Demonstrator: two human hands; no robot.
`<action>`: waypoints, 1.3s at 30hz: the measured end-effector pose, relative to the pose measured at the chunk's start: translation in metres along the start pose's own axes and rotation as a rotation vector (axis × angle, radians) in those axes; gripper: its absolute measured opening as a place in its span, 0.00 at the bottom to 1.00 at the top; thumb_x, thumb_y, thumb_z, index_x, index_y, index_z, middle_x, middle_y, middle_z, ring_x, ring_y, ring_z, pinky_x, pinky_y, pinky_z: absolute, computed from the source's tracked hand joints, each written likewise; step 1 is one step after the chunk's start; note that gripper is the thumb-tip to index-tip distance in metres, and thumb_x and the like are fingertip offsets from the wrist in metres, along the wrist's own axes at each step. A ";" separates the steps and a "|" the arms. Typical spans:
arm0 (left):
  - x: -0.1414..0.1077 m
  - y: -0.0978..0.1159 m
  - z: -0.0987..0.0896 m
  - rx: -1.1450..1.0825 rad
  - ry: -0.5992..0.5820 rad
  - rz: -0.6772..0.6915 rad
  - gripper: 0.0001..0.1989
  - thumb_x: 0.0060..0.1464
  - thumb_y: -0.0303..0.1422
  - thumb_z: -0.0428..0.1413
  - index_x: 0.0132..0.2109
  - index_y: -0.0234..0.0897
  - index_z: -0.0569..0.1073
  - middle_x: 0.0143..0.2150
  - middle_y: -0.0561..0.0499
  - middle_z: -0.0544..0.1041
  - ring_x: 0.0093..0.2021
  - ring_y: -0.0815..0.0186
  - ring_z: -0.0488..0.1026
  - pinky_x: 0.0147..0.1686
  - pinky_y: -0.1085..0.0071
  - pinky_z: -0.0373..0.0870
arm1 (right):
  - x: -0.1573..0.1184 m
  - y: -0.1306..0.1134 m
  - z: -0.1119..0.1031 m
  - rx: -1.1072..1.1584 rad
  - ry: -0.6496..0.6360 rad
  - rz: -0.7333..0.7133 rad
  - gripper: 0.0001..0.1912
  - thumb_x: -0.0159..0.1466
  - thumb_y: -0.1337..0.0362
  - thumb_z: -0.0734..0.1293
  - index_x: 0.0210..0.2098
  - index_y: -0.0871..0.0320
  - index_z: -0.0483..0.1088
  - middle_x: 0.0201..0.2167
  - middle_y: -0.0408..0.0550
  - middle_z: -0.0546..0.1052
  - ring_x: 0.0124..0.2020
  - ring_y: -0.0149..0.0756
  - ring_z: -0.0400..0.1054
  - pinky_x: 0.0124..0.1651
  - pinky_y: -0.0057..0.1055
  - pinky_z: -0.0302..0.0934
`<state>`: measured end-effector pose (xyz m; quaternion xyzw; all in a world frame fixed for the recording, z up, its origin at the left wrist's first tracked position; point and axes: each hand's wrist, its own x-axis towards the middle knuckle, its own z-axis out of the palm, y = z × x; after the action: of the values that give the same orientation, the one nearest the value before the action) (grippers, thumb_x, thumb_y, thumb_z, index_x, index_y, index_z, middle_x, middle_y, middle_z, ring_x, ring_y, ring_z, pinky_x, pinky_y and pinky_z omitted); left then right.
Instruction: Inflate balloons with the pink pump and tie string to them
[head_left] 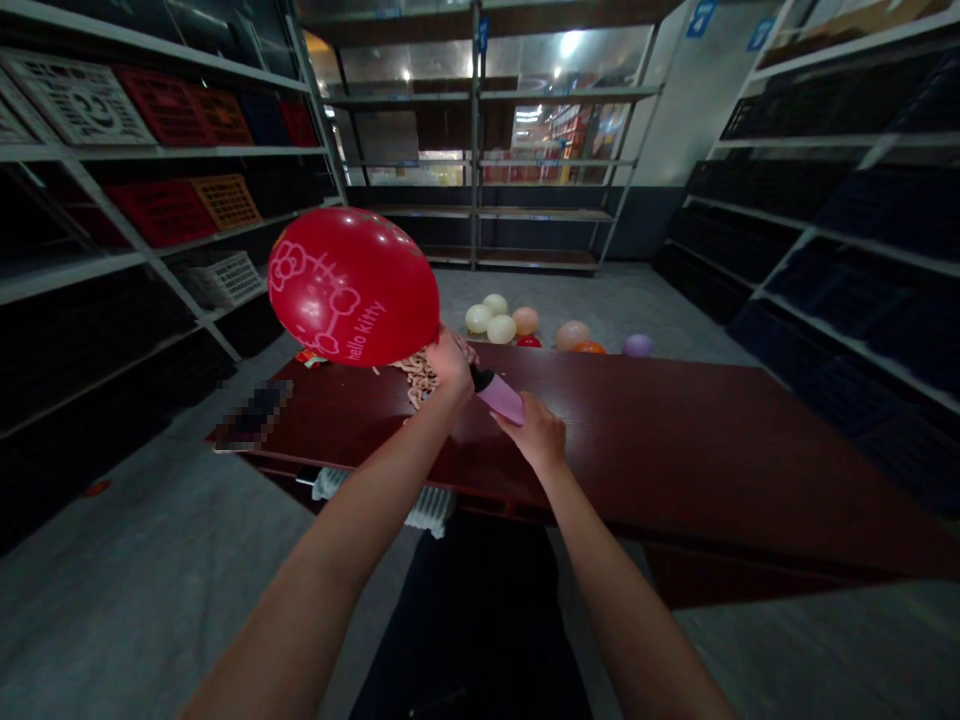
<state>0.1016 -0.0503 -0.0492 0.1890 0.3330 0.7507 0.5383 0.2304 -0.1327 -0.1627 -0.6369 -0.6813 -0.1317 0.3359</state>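
A red balloon (351, 286) printed with a white cartoon cat and lettering is inflated, floating above the left part of the dark red table (675, 440). My left hand (450, 366) pinches the balloon's neck where it meets the black nozzle of a pink hand pump (499, 395). My right hand (537, 432) grips the pump's pink body just behind. Both hands hover over the table's middle. A small heap of limp, uninflated balloons (417, 374) lies on the table right behind my left hand.
Several inflated balloons (501, 320) in cream, peach, red, orange and purple lie on the grey floor beyond the table. Metal shelves with red, orange and white crates (163, 205) line the left; dark shelving (825, 220) runs along the right and back. A blurred patch covers the table's left corner.
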 end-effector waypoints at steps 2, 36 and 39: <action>0.003 0.011 -0.017 -0.043 0.030 0.011 0.23 0.65 0.37 0.52 0.25 0.41 0.51 0.14 0.61 0.50 0.11 0.74 0.49 0.14 0.74 0.49 | -0.001 -0.002 -0.001 0.014 -0.022 -0.083 0.27 0.66 0.39 0.65 0.44 0.57 0.74 0.35 0.50 0.82 0.32 0.38 0.75 0.31 0.30 0.50; 0.012 0.022 0.033 -0.010 -0.125 0.109 0.26 0.68 0.42 0.52 0.24 0.40 0.52 0.15 0.60 0.50 0.12 0.74 0.49 0.14 0.74 0.49 | 0.001 0.007 0.000 0.098 0.059 0.129 0.28 0.66 0.38 0.63 0.46 0.57 0.74 0.33 0.52 0.82 0.31 0.42 0.75 0.31 0.31 0.51; 0.003 -0.012 0.025 0.012 -0.109 0.072 0.27 0.66 0.43 0.54 0.23 0.41 0.52 0.14 0.61 0.51 0.11 0.74 0.50 0.14 0.73 0.49 | 0.000 0.008 0.000 0.058 0.066 0.155 0.28 0.64 0.38 0.66 0.45 0.57 0.74 0.32 0.51 0.82 0.30 0.41 0.74 0.30 0.31 0.49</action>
<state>0.1247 -0.0381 -0.0401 0.2445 0.3006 0.7562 0.5272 0.2382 -0.1314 -0.1650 -0.6730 -0.6220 -0.1064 0.3859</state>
